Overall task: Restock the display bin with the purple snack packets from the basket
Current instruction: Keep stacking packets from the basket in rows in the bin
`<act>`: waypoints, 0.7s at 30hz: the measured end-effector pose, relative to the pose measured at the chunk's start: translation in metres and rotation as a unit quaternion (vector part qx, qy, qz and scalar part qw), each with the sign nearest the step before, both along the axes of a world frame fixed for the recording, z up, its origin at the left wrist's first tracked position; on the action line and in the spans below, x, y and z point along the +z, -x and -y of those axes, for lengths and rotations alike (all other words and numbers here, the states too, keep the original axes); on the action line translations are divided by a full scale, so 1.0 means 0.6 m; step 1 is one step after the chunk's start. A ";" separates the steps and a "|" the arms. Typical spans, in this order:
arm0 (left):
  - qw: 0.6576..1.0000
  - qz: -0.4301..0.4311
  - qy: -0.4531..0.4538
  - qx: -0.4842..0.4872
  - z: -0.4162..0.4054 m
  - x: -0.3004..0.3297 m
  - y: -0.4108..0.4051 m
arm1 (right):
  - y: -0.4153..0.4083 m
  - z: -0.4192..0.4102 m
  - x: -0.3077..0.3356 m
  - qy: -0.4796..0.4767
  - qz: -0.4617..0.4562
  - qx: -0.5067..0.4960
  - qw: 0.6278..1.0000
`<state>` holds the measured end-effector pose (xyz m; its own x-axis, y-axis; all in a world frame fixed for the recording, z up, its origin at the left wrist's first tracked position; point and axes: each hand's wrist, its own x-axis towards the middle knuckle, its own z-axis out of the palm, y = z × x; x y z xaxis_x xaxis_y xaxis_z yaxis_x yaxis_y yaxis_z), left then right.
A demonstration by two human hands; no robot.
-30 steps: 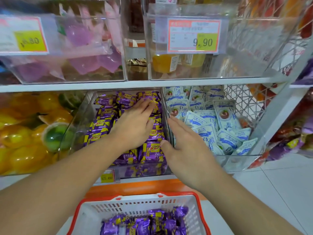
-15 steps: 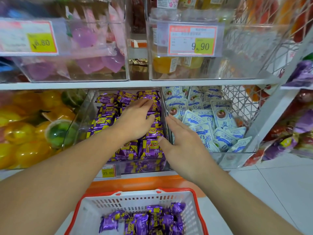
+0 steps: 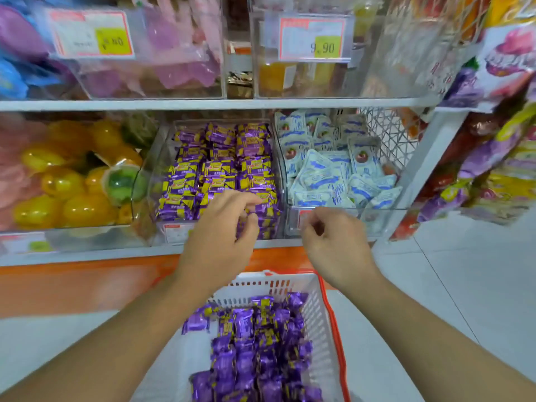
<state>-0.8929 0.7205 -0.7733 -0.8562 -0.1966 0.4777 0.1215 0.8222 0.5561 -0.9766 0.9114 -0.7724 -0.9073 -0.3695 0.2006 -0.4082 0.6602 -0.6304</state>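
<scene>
In front of the lower shelf (image 3: 87,258), above the far rim of the basket (image 3: 322,314), both hands hang in the air with loosely curled fingers and nothing in them. The left hand (image 3: 223,236) is level with the front wall of the display bin (image 3: 162,158), its fingertips bent toward the thumb just over the nearest row of purple snack packets (image 3: 220,169); whether a fingertip brushes a wrapper cannot be told. The right hand (image 3: 336,242) sits just beside it, in front of the neighbouring clear bin of white and blue sachets (image 3: 324,172), fingers half folded, apart from the shelf edge.

The purple packets lie in two places. Those in the display bin are stacked in tidy rows, purple and yellow faces up, filling it nearly to the front. More of them (image 3: 255,349) lie in a loose heap in the white, red-rimmed basket below the forearms.

To the left of the display bin stands a clear bin of yellow and green jelly cups (image 3: 72,181). On the upper shelf (image 3: 203,105), clear bins carry two price tags; the right one (image 3: 313,39) reads 9.90. Bagged snacks (image 3: 493,158) hang at the right over a pale tiled floor (image 3: 464,285).
</scene>
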 end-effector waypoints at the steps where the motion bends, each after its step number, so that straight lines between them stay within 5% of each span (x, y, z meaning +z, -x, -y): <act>1: 1.000 0.008 -0.008 -0.014 -0.019 -0.020 -0.022 | -0.006 -0.007 -0.020 -0.024 0.026 -0.015 0.999; 7: 0.980 0.191 -0.008 -0.053 -0.080 -0.208 -0.102 | -0.033 -0.055 -0.201 -0.138 0.157 -0.021 0.978; 12: 0.942 0.333 -0.029 -0.035 -0.092 -0.322 -0.144 | -0.069 -0.086 -0.326 -0.113 0.197 -0.029 0.973; 21: 0.892 0.451 -0.012 -0.037 -0.105 -0.447 -0.115 | -0.081 -0.085 -0.385 -0.094 0.161 -0.070 0.980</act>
